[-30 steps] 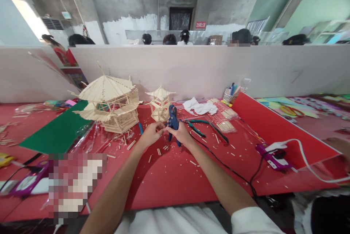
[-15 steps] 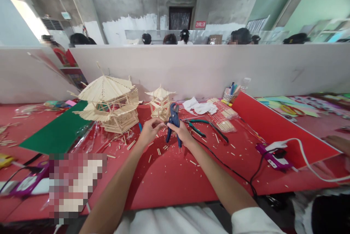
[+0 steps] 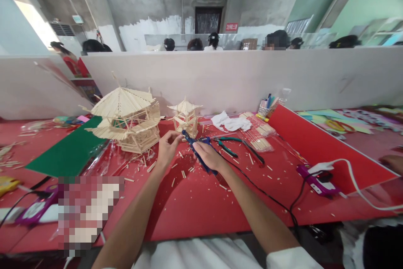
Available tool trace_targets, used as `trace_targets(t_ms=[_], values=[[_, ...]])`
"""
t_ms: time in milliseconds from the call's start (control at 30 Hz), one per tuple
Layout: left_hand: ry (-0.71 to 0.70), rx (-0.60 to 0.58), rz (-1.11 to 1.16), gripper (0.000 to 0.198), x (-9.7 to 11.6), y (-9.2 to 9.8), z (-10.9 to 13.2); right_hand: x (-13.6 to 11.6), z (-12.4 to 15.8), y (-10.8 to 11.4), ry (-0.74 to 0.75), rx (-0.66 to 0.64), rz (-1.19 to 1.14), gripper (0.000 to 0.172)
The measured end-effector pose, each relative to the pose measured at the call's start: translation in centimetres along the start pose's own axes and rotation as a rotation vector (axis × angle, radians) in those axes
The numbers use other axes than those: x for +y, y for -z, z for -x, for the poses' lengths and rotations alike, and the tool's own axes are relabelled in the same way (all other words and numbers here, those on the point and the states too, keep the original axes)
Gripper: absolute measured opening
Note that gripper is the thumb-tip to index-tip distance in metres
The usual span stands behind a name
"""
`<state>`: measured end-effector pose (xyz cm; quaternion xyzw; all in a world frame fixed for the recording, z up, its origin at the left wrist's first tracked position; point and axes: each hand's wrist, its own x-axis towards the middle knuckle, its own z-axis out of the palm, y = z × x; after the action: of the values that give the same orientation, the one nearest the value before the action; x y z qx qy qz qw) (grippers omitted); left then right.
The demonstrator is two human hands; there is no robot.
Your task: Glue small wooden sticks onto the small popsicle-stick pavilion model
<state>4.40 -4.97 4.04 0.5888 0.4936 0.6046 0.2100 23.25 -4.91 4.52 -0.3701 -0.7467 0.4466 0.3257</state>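
My right hand (image 3: pixel 208 155) is wrapped round a blue pipe cutter (image 3: pixel 189 139), its jaws pointing up and left towards my other hand. My left hand (image 3: pixel 167 148) is closed in a pinch right at the cutter's tip; whatever lies between the fingertips is too small to make out. Just behind both hands stands a small pavilion model of wooden sticks (image 3: pixel 185 113), its lower front partly covered by the cutter. A larger stick pavilion (image 3: pixel 126 113) with a wide sloping roof sits to the left. Short stick offcuts (image 3: pixel 184 174) are scattered on the red tabletop (image 3: pixel 189 214) beneath my hands.
Right of my hands lie pliers with teal and black handles (image 3: pixel 228 147), a white cloth (image 3: pixel 231 122) and bagged sticks (image 3: pixel 258 134). Purple power strips (image 3: pixel 317 183) with cords flank both sides. A green board (image 3: pixel 63 151), a red board (image 3: pixel 321 147) and a white partition (image 3: pixel 220 78) surround the area.
The pipe cutter has turned from upright to slanting, its jaws swinging down and left to my left fingertips. My right hand has rolled over so its back faces up.
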Motion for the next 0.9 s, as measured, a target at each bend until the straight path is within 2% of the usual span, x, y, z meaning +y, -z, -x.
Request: trace_targets(t_ms=[367,700,900], values=[[-0.112,0.084,-0.015,0.021,-0.2,-0.5,0.3,0.2,0.0,-0.4,0.002,0.023,0.153,0.046],[-0.119,0.062,-0.007,0.017,-0.7,-0.1,0.2,-0.2,0.0,-0.4,0.031,0.056,0.27,0.038],[-0.198,0.02,-0.118,0.015,-1.3,0.2,0.0,0.2,-0.1,-0.5,0.027,0.059,0.252,0.039]])
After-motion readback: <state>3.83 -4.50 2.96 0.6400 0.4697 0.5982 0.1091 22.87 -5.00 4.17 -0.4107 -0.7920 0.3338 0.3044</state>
